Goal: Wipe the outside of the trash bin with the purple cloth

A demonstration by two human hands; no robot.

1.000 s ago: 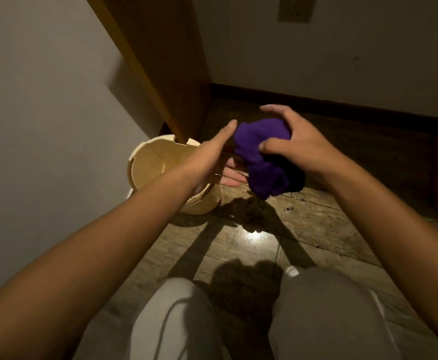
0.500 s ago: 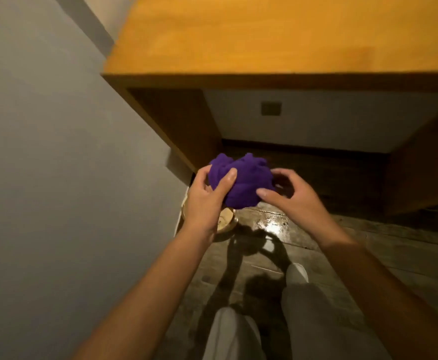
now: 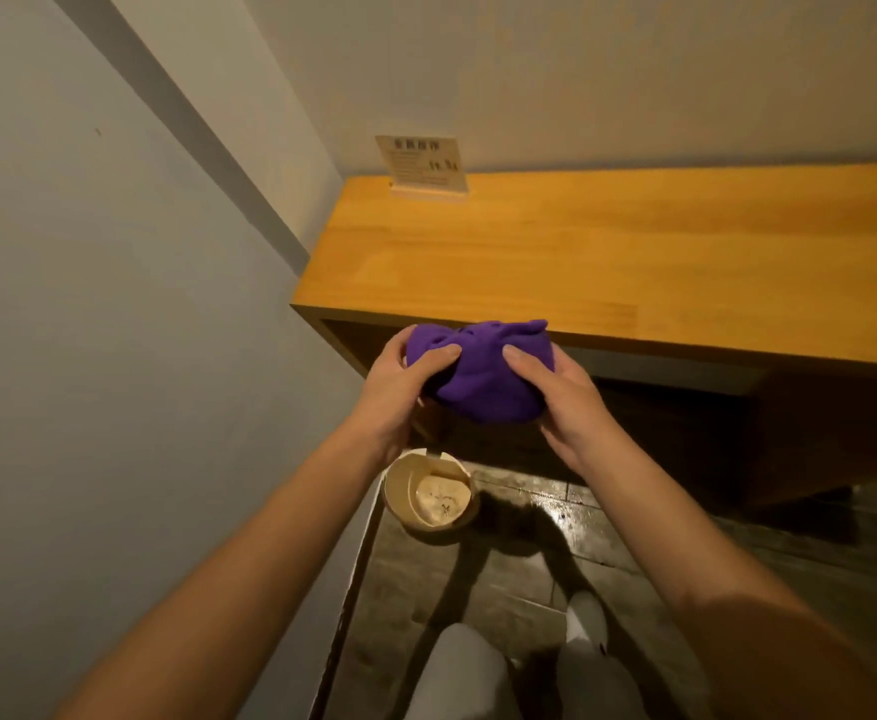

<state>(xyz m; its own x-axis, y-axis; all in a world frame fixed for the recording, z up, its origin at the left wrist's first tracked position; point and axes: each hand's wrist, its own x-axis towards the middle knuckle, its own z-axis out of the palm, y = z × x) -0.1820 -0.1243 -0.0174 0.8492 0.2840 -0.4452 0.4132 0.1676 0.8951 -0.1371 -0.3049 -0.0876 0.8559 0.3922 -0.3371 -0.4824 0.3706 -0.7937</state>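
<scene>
A bunched purple cloth (image 3: 483, 376) is held in the air between both hands, level with the front edge of the wooden desk. My left hand (image 3: 400, 387) grips its left side and my right hand (image 3: 556, 397) cups its right side. The small cream trash bin (image 3: 428, 496) stands on the floor below the hands, beside the left wall and the desk's side panel. I look straight down into it and see its speckled bottom. Neither hand touches the bin.
A wooden desk (image 3: 582, 252) fills the upper right, with a small printed sign (image 3: 421, 166) standing at its back corner. A grey wall (image 3: 114, 356) runs along the left. The dark wooden floor (image 3: 530, 553) shows my legs and shoes at the bottom.
The view has risen well above the desk top. Both hands lifted the cloth up away from the bin, and the left hand has closed on it.
</scene>
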